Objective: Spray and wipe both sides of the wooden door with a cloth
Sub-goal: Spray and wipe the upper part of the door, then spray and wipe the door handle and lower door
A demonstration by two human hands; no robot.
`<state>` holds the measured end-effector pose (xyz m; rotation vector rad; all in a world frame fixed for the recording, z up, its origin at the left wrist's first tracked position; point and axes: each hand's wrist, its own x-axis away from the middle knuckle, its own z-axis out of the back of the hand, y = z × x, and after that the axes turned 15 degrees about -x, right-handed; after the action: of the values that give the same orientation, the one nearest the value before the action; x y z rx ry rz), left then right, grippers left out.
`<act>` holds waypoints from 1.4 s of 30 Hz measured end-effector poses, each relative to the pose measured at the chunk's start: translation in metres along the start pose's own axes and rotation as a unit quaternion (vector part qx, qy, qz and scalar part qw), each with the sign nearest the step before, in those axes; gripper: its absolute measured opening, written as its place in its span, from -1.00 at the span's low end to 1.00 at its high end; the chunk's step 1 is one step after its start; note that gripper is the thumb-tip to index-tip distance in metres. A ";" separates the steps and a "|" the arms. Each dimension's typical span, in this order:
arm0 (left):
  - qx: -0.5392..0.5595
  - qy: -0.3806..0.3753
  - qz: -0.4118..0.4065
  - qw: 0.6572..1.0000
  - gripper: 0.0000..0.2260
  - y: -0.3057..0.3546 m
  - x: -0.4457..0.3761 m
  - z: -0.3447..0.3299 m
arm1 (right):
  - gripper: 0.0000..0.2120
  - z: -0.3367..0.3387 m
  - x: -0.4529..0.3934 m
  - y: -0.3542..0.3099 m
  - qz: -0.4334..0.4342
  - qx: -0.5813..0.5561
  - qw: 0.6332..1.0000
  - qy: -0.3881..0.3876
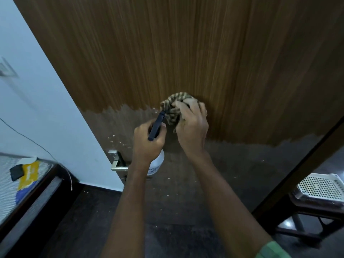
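Wooden door [186, 53] fills view ahead of you; upper face glossy brown, lower part dull grey. Your right hand [191, 125], fingers curled, bunches striped cloth [174, 107] against door at that boundary. Your left hand [147, 140] grips spray bottle [157, 161] by neck, dark nozzle [157, 125] pointing toward cloth. Metal door handle [117, 162] sits low left, beside your left wrist.
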<state>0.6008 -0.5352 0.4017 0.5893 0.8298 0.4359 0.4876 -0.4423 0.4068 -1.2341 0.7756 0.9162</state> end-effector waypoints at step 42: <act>0.002 0.048 0.007 0.999 -0.69 -0.079 -0.005 0.089 | -0.73 -0.097 -0.004 -0.077 0.025 -0.041 0.999 -0.023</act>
<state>0.6778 -0.6262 0.4014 0.5809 0.9186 0.4786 0.5540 -0.5445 0.4263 -1.2651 0.7404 1.0229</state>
